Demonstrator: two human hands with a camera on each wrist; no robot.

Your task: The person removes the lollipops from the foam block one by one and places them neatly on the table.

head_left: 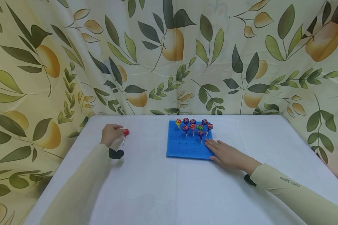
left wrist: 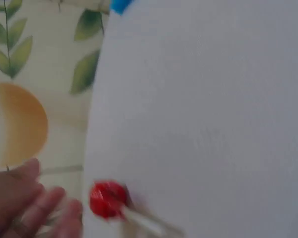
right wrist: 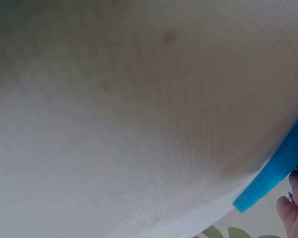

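My left hand point(head_left: 111, 135) is at the table's far left, beside a red-wrapped lollipop point(head_left: 126, 132) with a white stick. In the left wrist view, the loosely bent fingers point(left wrist: 42, 210) are just to the side of the lollipop point(left wrist: 108, 200), with a narrow gap between them. My right hand point(head_left: 228, 154) rests with extended fingers on the right edge of a blue foam board point(head_left: 183, 151). Several lollipops in coloured wrappers stand upright in the board's far half, among them a yellow one point(head_left: 178, 122) and a green one point(head_left: 199, 127).
A white cloth point(head_left: 146, 187) covers the table. Behind it and along the left hangs a curtain point(head_left: 169, 75) printed with leaves and fruit. Small holes point(head_left: 187, 143) mark the board's nearer half. Each wrist wears a black band point(head_left: 116, 153).
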